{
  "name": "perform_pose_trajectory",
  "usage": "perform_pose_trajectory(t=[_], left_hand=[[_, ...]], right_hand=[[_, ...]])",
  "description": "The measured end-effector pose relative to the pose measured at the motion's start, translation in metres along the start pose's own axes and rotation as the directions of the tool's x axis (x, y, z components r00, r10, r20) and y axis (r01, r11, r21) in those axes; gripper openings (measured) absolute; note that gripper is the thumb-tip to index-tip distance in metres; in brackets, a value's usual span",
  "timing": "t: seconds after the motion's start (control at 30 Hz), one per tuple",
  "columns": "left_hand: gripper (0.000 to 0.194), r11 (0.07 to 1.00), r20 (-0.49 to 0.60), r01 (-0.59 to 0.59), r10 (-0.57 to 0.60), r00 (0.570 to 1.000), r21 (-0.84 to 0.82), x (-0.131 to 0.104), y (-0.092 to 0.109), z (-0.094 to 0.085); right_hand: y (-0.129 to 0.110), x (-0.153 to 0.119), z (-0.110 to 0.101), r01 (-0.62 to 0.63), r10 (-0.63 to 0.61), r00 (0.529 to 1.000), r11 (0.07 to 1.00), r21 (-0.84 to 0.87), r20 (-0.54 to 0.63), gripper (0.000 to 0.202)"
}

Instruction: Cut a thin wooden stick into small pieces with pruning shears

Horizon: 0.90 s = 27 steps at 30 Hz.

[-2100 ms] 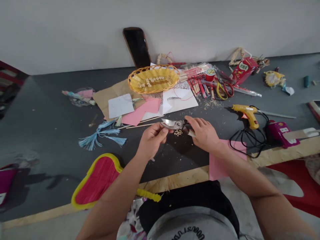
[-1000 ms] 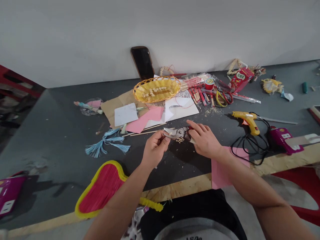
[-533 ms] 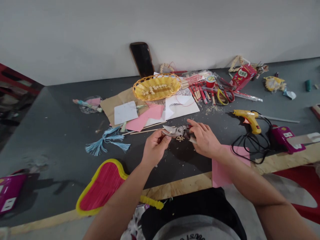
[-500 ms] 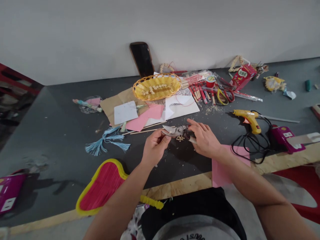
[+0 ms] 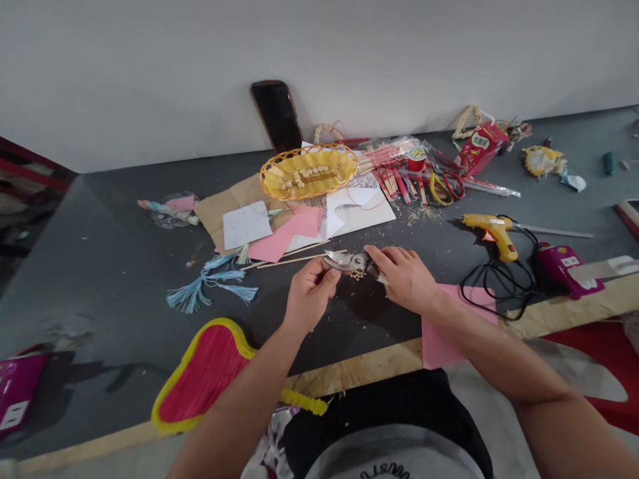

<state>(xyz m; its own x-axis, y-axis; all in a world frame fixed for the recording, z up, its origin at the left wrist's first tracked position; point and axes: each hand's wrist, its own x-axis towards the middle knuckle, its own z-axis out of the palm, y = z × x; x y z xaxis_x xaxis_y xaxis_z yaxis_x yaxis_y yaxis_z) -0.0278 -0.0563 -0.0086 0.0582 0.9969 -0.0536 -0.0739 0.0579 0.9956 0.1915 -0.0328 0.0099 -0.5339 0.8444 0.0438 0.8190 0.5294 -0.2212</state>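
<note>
Grey tabletop (image 5: 100,266) runs back to a plain white wall, with a raw wooden edge along its near side. Only the head view shows this moment.

At the middle of the table the right hand (image 5: 407,276) is closed around the handles of a pair of shears (image 5: 349,261), whose metal blades point left and lie close together. The left hand (image 5: 310,293) meets the blade tips, its thumb and forefinger pinched there; whatever it pinches is too small to make out. Just under the shears a small heap of pale bits (image 5: 356,273) lies on the table. Two thin sticks (image 5: 294,256) lie on the table beyond the left hand, running left from the blade tips.

Behind the hands are pink paper (image 5: 287,229), white sheets and brown paper, and on them a yellow basket (image 5: 308,171) holding pale pieces. A dark phone (image 5: 277,116) leans upright against the wall behind the basket. Left of the papers lie blue tassels (image 5: 210,283). Near the table's front edge sits a red fan with a yellow rim (image 5: 200,372).

To the right of the hands a yellow glue gun (image 5: 492,229) lies with its black cord coiled beside it, and a pink sheet (image 5: 449,326) lies partly under the right forearm. A spool of red thread (image 5: 416,158) stands among red-wrapped sticks further back.
</note>
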Motion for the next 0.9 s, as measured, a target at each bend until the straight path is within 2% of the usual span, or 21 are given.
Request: perform_pose_trajectory(t=[0.1,0.2,0.3,0.43,0.57,0.9], left_hand=[[0.023,1.000,-0.021,0.001,-0.001,1.000,0.012,0.0017,0.0002,-0.0001],[0.026,1.000,-0.070,-0.008,0.009,0.997,0.015,0.0043,0.0025,-0.0001],[0.028,1.000,-0.082,-0.012,0.014,0.997,0.020,0.0055,0.0050,0.0007],[0.027,0.997,-0.079,-0.003,0.009,0.997,0.074,0.0033,0.0068,0.0015],[0.028,0.999,-0.078,-0.006,0.010,0.997,0.041,0.0017,0.0057,0.0004],[0.030,0.998,-0.062,0.028,-0.032,0.998,-0.063,0.0029,0.0080,0.0022]], right_hand=[[0.0010,0.0011,0.0026,-0.011,0.011,0.999,1.000,0.013,-0.047,0.059],[0.0027,0.0032,0.0073,-0.025,0.030,0.995,0.998,0.054,-0.098,0.042],[0.0040,0.0040,0.0095,-0.004,0.006,0.996,1.000,0.016,-0.092,0.028],[0.0030,0.0019,0.0062,0.054,-0.060,0.996,0.994,-0.094,-0.067,0.032],[0.0009,0.0001,0.0030,0.074,-0.083,0.995,0.987,-0.141,-0.059,0.036],[0.0013,0.0014,0.0054,0.059,-0.063,0.993,0.997,-0.044,-0.100,0.032]])
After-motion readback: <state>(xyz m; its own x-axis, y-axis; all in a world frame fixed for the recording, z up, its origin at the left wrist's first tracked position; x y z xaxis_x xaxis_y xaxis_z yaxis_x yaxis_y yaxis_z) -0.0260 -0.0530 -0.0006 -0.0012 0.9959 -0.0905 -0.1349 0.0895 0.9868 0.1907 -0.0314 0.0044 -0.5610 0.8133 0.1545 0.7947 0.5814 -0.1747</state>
